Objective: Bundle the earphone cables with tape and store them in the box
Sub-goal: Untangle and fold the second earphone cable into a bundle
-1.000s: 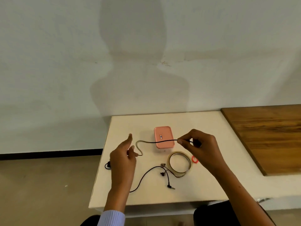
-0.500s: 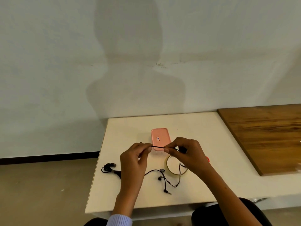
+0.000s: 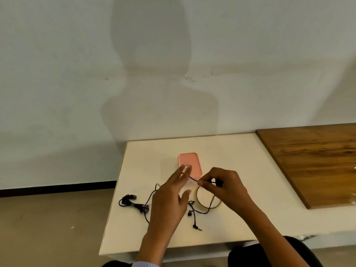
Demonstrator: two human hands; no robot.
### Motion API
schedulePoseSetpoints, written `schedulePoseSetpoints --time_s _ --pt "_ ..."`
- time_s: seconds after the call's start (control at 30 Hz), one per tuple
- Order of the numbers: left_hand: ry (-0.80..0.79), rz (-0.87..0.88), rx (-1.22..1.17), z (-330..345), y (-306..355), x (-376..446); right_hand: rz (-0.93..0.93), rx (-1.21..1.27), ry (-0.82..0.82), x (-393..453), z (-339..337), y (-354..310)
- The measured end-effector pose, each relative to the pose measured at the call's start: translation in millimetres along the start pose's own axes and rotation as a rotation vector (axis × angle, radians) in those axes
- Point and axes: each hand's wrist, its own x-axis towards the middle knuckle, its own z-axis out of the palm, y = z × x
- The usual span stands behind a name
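Head cam, looks fwd/down, table (image 3: pixel 250 218) near

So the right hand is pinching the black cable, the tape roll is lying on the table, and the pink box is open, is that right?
Not quite. In the head view the pink box is closed, its lid on. The rest holds: the right hand pinches the black cable, and the tape roll lies on the table.

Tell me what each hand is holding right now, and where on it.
The right hand pinches the thin black earphone cable along its length, between thumb and fingertips. The left hand is open, holding nothing.
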Motion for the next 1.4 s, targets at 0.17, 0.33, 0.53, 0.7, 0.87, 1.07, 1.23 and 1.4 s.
schedulePoseSetpoints --time_s 0.17,0.33,0.53,0.7,0.87,1.07,1.23,1.4 --pt "-0.02 -0.008 0.016 2 4 4 -0.028 0.006 -0.037 1 8 -5" --pt "-0.015 -0.017 0.044 3 5 6 -0.038 -0.009 -0.072 0 15 -6" --pt "0.032 -0.144 -0.003 -7 -13 9 0.044 0.068 -0.1 3 0 -1" --pt "0.079 -0.24 -0.083 -14 -24 10 0.109 0.124 -0.047 3 -14 4" --pt "-0.172 -0.181 -0.022 -9 -16 7 0.11 0.061 -0.01 2 -3 4" --pt "-0.241 -0.056 -0.244 7 -3 7 0.145 0.182 0.024 3 13 -4" --pt "-0.07 -0.084 -0.444 -1 -3 10 0.084 0.173 -0.052 6 9 -4" --pt "-0.002 -0.2 -0.557 -9 -4 11 0.116 0.139 -0.052 5 -3 4"
